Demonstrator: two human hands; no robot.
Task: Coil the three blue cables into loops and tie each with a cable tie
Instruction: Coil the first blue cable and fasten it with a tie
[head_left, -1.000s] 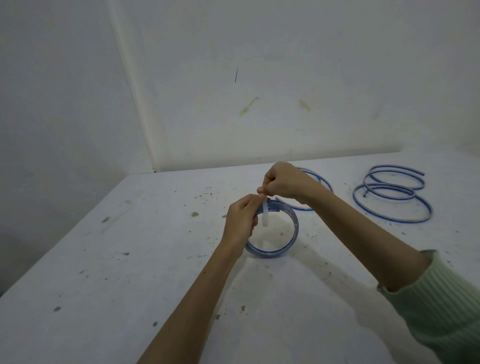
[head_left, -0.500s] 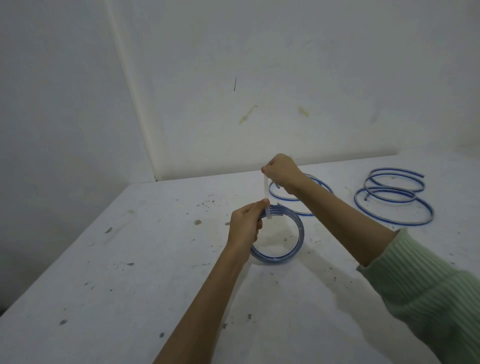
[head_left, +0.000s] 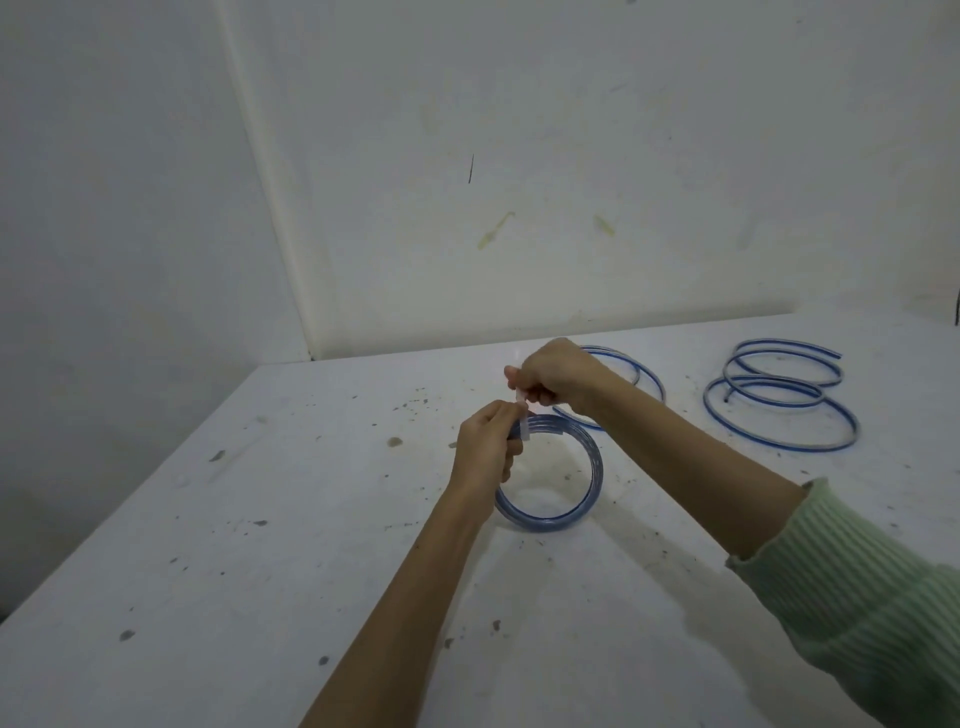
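Note:
A tightly coiled blue cable (head_left: 587, 483) stands tilted on the white table (head_left: 260, 545), its top edge pinched in my left hand (head_left: 485, 449). A white cable tie (head_left: 522, 423) wraps the coil just by my left fingers. My right hand (head_left: 558, 376) is closed on the tie's free end just above the coil. A second blue cable (head_left: 649, 379) lies loose behind my right hand, partly hidden by it. The third blue cable (head_left: 779, 400) lies in open spiral loops at the right rear.
The table meets white walls at the back and left, forming a corner (head_left: 311, 358). Dark specks and stains dot the tabletop. My right forearm, in a pale green sleeve (head_left: 883, 597), crosses the table's right side.
My right hand rose, drawing the tie's tail upward, then came back down close to the coil. My left hand has kept its grip on the coil's top.

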